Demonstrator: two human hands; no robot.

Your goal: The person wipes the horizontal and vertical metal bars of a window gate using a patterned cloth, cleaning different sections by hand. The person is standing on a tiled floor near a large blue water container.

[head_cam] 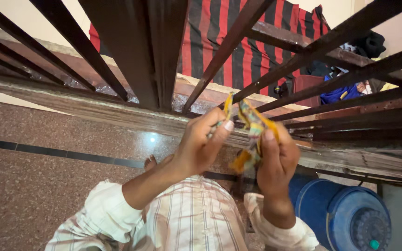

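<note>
Head view, both hands' fingers (219,128) pinched shut on crumpled yellow wrapper (252,132), blue lidded drum (340,214) nearby

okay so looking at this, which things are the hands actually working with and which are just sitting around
In hand:
- crumpled yellow wrapper, pinched between left hand and right hand

Lying about:
- blue plastic drum on the floor
- red and black striped cloth behind the bars
- dark metal window bars
- maroon case

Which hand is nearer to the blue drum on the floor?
The right hand. It holds the yellow cloth almost directly above the blue drum. The left hand also grips the cloth, but is farther to the left of the drum.
</note>
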